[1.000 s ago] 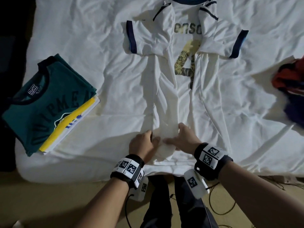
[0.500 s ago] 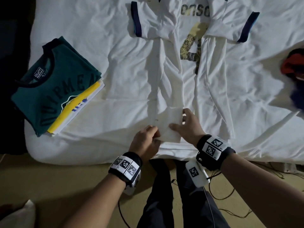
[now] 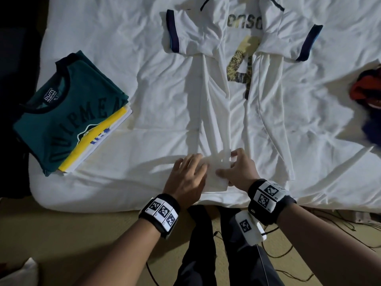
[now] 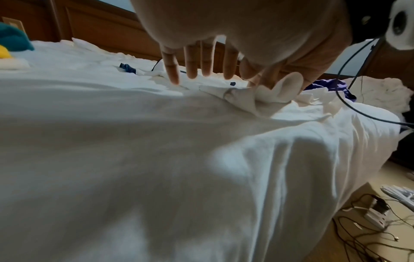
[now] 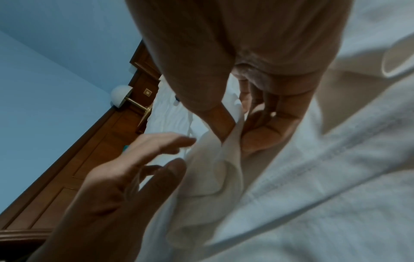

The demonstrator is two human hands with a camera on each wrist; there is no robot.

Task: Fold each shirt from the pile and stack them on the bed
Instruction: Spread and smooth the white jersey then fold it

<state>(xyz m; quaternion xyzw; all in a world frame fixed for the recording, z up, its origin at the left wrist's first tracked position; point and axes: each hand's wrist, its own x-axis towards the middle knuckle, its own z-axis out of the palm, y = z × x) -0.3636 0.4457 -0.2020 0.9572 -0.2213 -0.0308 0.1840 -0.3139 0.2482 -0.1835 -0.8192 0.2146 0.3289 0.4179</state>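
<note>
A white jersey (image 3: pixel 216 100) with dark-trimmed sleeves and a gold number lies lengthwise on the bed (image 3: pixel 115 48), its sides folded inward. Its hem end sits near the bed's front edge, partly turned up. My right hand (image 3: pixel 226 163) pinches this hem fold between thumb and fingers; the right wrist view shows that pinch (image 5: pixel 237 127) on the white cloth (image 5: pixel 208 177). My left hand (image 3: pixel 191 168) lies beside it with fingers spread and straight, fingertips (image 4: pixel 174 78) touching the cloth. A stack of folded shirts (image 3: pixel 68 112), green on top of yellow and white, sits at the left.
A heap of red and blue clothes (image 3: pixel 369 96) lies at the bed's right edge. My dark-trousered legs (image 3: pixel 202 244) stand against the front edge, with cables (image 3: pixel 334 234) on the floor. A wooden headboard (image 4: pixel 100 26) runs along the far side.
My left hand has let go of the hem and spread its fingers flat. The right hand keeps its pinch on the hem fold.
</note>
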